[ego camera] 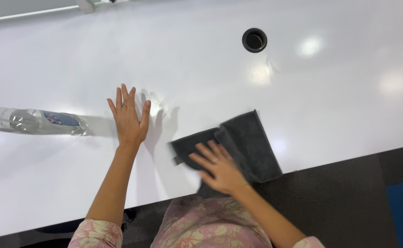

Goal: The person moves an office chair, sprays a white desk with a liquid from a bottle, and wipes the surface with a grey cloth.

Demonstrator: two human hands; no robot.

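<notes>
With fingers spread flat, the right hand (219, 169) presses the grey cloth (238, 147) lying under it on the white table (302, 92); even pressure would wipe best, while the left hand (129, 117) lies open, bracing, near the bottle (31, 121).

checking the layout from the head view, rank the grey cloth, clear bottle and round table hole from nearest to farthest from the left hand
From the left hand:
1. Grey cloth, to its right, under the right hand.
2. Clear bottle, lying to its left, only slightly farther.
3. Round hole, far up and right on the white table.
</notes>
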